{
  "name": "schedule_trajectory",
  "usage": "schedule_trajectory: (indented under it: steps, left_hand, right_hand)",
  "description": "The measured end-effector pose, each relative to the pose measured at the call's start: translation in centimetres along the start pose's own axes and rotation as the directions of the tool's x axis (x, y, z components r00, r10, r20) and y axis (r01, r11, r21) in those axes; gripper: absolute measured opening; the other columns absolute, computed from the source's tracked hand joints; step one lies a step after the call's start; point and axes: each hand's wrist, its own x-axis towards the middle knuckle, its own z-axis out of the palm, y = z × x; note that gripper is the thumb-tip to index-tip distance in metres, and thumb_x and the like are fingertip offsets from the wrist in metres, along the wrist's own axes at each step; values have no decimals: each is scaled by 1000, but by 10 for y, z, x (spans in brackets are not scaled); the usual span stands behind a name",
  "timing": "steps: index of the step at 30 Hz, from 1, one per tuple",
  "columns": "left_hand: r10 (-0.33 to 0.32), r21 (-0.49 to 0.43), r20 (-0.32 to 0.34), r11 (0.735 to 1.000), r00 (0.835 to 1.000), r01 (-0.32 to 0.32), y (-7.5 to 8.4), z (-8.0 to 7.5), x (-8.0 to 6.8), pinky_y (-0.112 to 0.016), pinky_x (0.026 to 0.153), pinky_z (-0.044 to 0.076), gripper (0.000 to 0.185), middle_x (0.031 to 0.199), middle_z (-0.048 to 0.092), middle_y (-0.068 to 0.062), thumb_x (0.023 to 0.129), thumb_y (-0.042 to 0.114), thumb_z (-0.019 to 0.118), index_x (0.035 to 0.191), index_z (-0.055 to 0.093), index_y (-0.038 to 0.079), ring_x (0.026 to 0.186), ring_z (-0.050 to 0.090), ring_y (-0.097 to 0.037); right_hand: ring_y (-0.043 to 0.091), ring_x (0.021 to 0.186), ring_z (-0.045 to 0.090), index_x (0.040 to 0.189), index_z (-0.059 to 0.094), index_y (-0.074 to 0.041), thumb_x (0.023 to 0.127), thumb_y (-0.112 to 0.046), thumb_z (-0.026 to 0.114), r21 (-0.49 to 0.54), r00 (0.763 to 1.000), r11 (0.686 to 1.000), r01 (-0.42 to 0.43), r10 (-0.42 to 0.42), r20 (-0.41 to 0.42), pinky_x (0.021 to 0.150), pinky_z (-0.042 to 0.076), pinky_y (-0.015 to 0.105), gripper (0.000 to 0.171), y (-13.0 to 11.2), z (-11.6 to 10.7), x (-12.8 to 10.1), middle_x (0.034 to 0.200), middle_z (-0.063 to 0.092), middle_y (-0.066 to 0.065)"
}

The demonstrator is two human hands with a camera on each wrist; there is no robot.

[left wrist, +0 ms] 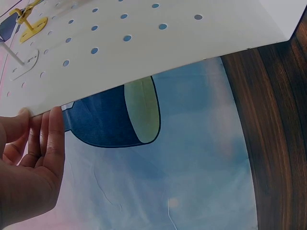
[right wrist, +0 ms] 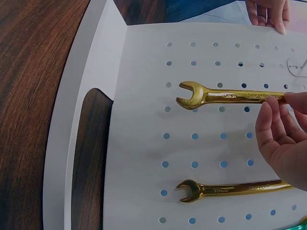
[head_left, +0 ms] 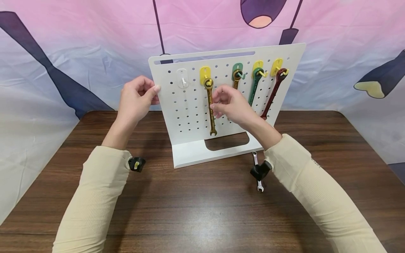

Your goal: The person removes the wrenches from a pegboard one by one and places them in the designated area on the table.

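Note:
My left hand (head_left: 136, 96) holds the left edge of a white pegboard (head_left: 186, 121), thumb on the front and fingers behind. My right hand (head_left: 232, 105) pinches the shaft of a gold combination wrench (right wrist: 230, 96), whose ring end hangs on a yellow hook (head_left: 205, 75). The wrench's open jaw points down. Just right of it, a second gold wrench (right wrist: 216, 189), marked 10mm, hangs from a green hook (head_left: 238, 67), partly hidden by my right hand. Further right hang a green wrench (head_left: 255, 86) and a dark red wrench (head_left: 273, 93), each on a yellow hook.
A clear hook (head_left: 182, 78) without a wrench is at the board's upper left. One small silver wrench (head_left: 260, 186) lies on the wooden table (head_left: 190, 211), partly behind the right wrist camera (head_left: 261, 170). A patterned cloth (head_left: 110, 52) hangs behind the table.

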Motion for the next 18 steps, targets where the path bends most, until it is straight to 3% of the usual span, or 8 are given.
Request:
schedule_trajectory:
  steps: [10,18]
  left_hand:
    - [2,-9,0,1000,1000,-2,0,0,-1,-20,62,57,15,69,54,-5,89,13,60,84,55,-1,61,60,-9]
    - [3,-4,0,1000,1000,-3,0,0,-1,-19,62,56,16,69,54,-5,89,13,59,84,55,-2,62,59,-10]
  right_hand:
    - [21,66,58,95,53,2,85,8,57,-25,1000,999,-22,22,-2,61,55,28,12,-2,-1,-3,81,58,13]
    - [21,65,57,95,55,2,86,5,58,-57,999,998,-33,33,-1,62,55,32,11,-5,-3,-7,81,58,13]
